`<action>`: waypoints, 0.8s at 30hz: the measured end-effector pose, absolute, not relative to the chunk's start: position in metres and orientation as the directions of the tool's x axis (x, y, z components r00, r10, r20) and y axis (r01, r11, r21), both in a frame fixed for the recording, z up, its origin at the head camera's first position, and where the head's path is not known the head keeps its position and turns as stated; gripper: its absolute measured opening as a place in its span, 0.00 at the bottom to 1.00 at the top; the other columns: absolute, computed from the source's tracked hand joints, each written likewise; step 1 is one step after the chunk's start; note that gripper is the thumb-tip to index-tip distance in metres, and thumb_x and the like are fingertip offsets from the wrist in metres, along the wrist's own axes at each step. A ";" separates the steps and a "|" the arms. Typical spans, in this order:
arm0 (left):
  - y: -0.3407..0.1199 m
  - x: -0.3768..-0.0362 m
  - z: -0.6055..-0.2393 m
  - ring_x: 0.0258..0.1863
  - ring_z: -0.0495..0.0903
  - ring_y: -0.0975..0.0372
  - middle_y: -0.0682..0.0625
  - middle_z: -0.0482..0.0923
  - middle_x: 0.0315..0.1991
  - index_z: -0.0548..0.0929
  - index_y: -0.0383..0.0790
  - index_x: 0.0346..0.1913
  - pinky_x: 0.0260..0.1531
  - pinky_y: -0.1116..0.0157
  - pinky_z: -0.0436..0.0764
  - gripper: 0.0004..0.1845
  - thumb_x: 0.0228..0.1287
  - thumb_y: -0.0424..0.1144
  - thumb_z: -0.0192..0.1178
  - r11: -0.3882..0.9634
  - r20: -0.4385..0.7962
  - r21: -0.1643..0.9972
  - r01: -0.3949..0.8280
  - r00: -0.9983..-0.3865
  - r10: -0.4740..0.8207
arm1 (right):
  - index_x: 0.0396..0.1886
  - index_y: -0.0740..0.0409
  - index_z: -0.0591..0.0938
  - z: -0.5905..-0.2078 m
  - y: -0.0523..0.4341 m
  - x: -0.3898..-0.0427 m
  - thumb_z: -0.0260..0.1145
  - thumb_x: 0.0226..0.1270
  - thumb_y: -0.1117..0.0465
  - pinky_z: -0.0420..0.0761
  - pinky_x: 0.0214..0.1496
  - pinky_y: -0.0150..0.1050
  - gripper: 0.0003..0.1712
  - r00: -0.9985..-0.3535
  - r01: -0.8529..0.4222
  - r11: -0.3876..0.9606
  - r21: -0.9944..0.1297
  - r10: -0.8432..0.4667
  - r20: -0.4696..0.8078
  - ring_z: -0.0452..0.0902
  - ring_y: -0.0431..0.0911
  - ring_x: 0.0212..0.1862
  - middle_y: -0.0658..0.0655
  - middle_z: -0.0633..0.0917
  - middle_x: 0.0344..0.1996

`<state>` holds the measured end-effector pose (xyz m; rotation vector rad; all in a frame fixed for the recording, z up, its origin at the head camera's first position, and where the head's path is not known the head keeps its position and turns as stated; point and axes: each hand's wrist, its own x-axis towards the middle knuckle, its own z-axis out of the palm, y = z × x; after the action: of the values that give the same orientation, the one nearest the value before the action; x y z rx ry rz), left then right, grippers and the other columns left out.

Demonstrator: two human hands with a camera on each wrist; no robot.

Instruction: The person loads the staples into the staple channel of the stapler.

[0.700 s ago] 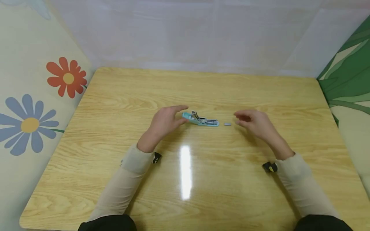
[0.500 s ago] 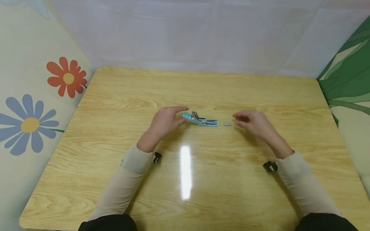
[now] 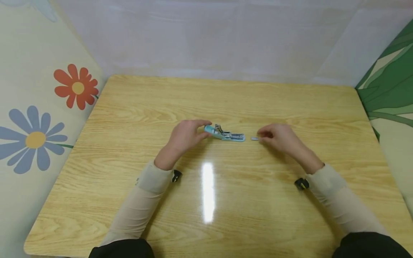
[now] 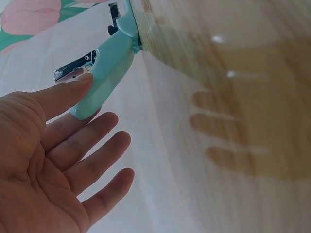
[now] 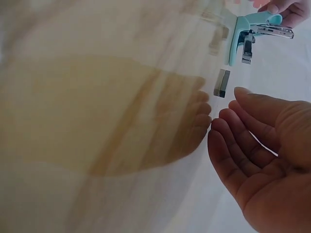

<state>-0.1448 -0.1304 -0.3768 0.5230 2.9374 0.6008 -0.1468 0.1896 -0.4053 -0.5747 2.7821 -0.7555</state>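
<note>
A mint-green stapler [image 3: 219,135] lies opened out on the table, its metal staple channel showing and a metal part standing up. My left hand [image 3: 184,138] pinches the raised green end between thumb and index finger; its other fingers spread free in the left wrist view. Just right of the stapler's tip lies a short grey strip of staples [image 3: 254,138]. The fingertips of my right hand [image 3: 282,138] are right at the strip's right end, overlapping it in the head view. The right wrist view has the staple strip [image 5: 222,83] just beyond the thumb and loosely bent fingers.
Both hands work over a glossy wooden table [image 3: 251,208] with a bright light reflection. A white sheet [image 3: 206,39] hangs behind its far edge. Painted walls with flowers [image 3: 77,87] and green leaves stand left and right. Small black wrist cameras [image 3: 302,184] sit at the cuffs.
My right hand has moved left, its fingertips reaching the staple strip's right end. My left hand stays at the stapler's green end, with the index finger now closer against it.
</note>
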 end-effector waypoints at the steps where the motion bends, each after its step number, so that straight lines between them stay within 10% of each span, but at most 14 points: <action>1: -0.130 -0.145 -0.377 0.18 0.63 0.62 0.47 0.86 0.52 0.82 0.51 0.59 0.24 0.64 0.70 0.21 0.63 0.50 0.66 0.863 -0.026 0.398 0.311 -0.937 0.350 | 0.47 0.61 0.86 -0.406 0.189 -0.147 0.69 0.64 0.61 0.83 0.47 0.46 0.13 -0.903 -0.315 0.798 -0.513 -0.419 -0.096 0.84 0.49 0.41 0.59 0.89 0.40; 24: -0.131 -0.145 -0.379 0.18 0.65 0.62 0.45 0.88 0.45 0.83 0.51 0.57 0.24 0.62 0.73 0.21 0.62 0.49 0.67 0.862 0.010 0.379 0.336 -0.933 0.360 | 0.41 0.58 0.87 -0.406 0.179 -0.151 0.70 0.63 0.60 0.82 0.45 0.45 0.09 -0.883 -0.381 0.830 -0.407 -0.457 -0.105 0.83 0.47 0.38 0.55 0.89 0.35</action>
<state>-0.1446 -0.1307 -0.3792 0.5561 2.9728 0.5875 -0.1513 0.1786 -0.4055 -0.6512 2.8132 -0.5639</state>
